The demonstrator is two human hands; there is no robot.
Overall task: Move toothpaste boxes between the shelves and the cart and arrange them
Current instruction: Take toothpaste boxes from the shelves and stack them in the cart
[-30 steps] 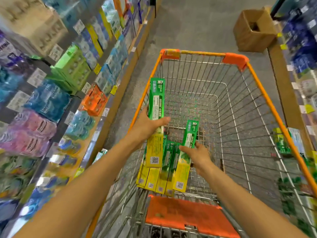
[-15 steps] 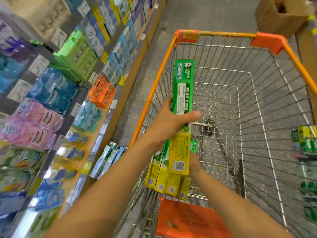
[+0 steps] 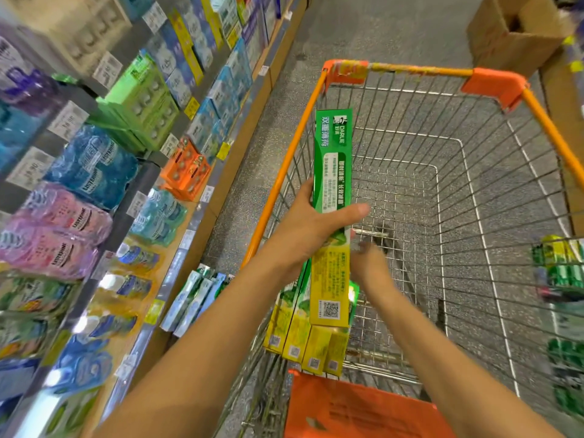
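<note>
Left hand point(image 3: 311, 230) around 1 toothpaste box point(image 3: 331, 216); right hand point(image 3: 368, 263) behind it, blurred, grip unclear.

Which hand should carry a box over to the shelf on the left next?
Left. The left hand already grips a green Darlie toothpaste box and is nearer the shelf. The right hand reaches low behind it toward the boxes in the cart.

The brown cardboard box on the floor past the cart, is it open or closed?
Open. The cardboard box shows a dark hollow at its top, with no flaps over it. What it holds cannot be told.
</note>
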